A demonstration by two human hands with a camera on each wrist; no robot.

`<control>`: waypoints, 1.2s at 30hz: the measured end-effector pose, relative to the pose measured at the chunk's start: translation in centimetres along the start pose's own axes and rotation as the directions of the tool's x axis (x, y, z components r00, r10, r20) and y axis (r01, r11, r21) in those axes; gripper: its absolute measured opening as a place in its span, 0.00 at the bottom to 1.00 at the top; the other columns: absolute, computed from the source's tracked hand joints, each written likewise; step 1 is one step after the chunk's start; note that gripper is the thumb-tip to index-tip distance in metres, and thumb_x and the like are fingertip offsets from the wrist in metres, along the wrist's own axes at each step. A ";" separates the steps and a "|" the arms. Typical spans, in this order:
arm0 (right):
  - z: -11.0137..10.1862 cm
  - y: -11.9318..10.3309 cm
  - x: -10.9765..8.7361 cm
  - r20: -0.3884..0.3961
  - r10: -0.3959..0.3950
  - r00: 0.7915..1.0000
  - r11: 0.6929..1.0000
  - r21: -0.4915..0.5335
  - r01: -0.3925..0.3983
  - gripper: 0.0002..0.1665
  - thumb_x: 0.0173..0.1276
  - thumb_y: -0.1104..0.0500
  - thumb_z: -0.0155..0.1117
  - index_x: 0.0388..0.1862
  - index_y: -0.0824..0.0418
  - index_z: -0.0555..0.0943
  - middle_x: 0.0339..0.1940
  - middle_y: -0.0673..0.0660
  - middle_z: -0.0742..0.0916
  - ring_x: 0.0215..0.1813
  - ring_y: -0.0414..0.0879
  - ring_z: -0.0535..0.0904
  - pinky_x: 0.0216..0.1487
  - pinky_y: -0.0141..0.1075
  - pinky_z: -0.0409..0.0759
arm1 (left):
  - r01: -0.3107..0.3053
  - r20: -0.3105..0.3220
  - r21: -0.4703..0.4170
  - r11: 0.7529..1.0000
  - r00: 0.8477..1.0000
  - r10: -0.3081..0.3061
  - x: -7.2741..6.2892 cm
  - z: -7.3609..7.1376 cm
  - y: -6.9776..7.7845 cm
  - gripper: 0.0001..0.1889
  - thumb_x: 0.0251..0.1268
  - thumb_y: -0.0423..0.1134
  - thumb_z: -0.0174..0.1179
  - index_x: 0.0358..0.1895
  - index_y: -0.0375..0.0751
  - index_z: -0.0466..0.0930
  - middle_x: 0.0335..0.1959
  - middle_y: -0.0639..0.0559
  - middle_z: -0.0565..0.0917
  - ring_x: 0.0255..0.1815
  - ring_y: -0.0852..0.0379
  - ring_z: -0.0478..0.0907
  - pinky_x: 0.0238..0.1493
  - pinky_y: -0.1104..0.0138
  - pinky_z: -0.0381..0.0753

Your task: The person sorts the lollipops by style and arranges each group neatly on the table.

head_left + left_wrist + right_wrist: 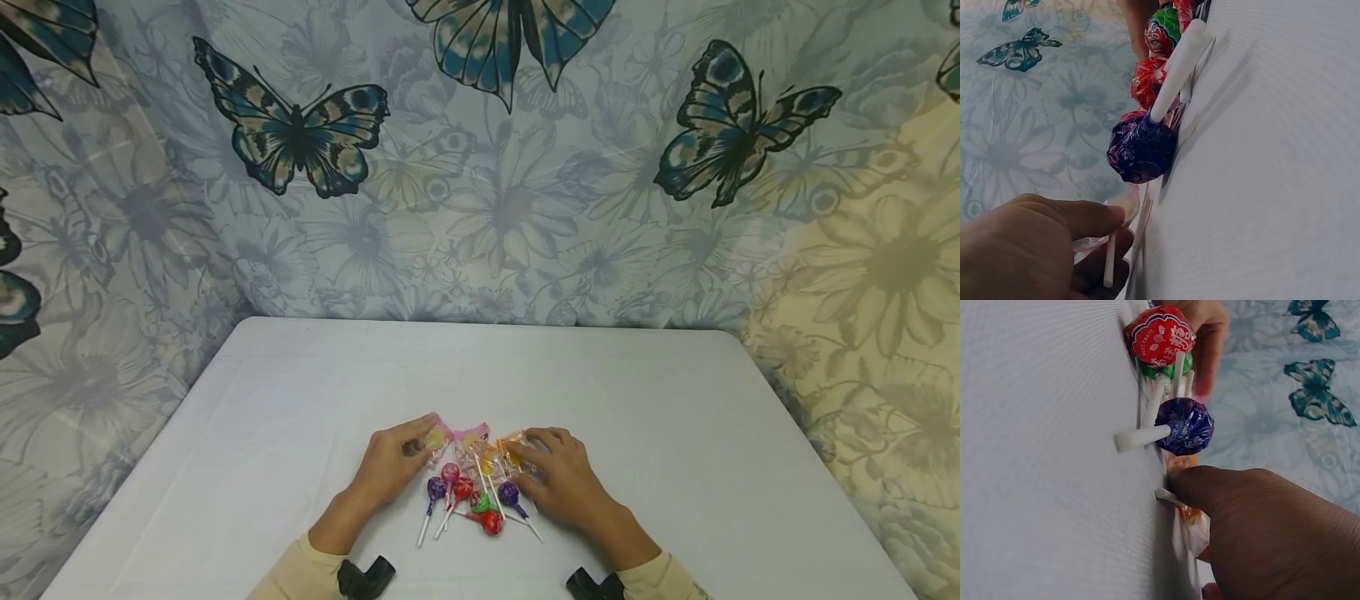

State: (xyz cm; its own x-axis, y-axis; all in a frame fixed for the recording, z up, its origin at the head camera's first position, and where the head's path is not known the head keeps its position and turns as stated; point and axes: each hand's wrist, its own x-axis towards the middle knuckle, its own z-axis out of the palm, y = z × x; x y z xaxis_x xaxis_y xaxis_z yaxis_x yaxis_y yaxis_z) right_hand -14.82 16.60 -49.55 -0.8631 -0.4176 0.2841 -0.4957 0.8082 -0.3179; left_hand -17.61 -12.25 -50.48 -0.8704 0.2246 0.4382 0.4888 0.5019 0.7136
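Observation:
My left hand (388,461) pinches a lollipop in a clear and pink wrapper (435,437) between thumb and fingers; its white stick (1110,259) points down past the fingertips in the left wrist view. At the pile's right side, my right hand (561,477) grips a lollipop in an orange and clear wrapper (513,450), its fingers partly hiding it. Between the hands lie more clear-wrapped lollipops (472,442). In front of these are a left purple lollipop (436,488), a right purple lollipop (508,493), a green lollipop (480,502) and several red ones (491,523).
The pile rests on a white table (300,392) with rounded far corners. Behind and beside it hangs a butterfly-print cloth (510,208). Black wrist devices (367,578) sit by both cream sleeves (303,571) near the front edge of the view.

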 end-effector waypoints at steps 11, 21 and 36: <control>0.1 -0.1 0.3 0.012 -0.004 1.000 1.000 -0.002 0.004 0.26 0.62 0.46 0.69 0.60 0.47 0.81 0.59 0.56 0.78 0.62 0.59 0.67 0.58 0.62 0.64 | 0.144 -0.101 -0.122 0.982 0.983 -0.156 0.7 -0.8 0.8 0.27 0.49 0.23 0.70 0.56 0.36 0.80 0.56 0.47 0.80 0.42 0.51 0.82 0.48 0.61 0.79; 0.3 -0.3 0.3 0.021 0.007 1.000 1.000 -0.006 -0.007 0.25 0.63 0.46 0.68 0.60 0.47 0.81 0.59 0.57 0.78 0.62 0.60 0.67 0.58 0.63 0.63 | 0.135 -0.168 -0.132 0.982 0.973 -0.156 1.6 -1.7 1.6 0.26 0.50 0.23 0.69 0.57 0.35 0.79 0.57 0.47 0.79 0.42 0.51 0.82 0.51 0.58 0.78; -0.3 -0.4 0.0 0.024 0.023 0.999 1.000 -0.002 -0.023 0.26 0.62 0.47 0.69 0.59 0.49 0.81 0.59 0.57 0.78 0.63 0.61 0.67 0.59 0.63 0.63 | 0.210 -0.235 -0.162 0.964 0.941 -0.245 6.6 -2.1 1.2 0.25 0.52 0.25 0.68 0.57 0.36 0.80 0.54 0.43 0.81 0.37 0.49 0.82 0.38 0.67 0.82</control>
State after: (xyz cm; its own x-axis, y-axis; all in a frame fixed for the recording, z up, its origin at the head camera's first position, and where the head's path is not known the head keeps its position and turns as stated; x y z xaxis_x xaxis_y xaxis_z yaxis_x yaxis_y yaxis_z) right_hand -14.55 16.38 -49.17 -0.8761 -0.4090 0.2553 -0.4759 0.8181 -0.3228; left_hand -22.63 -11.95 -45.62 -0.9244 -0.1078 0.3658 0.2977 0.3956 0.8689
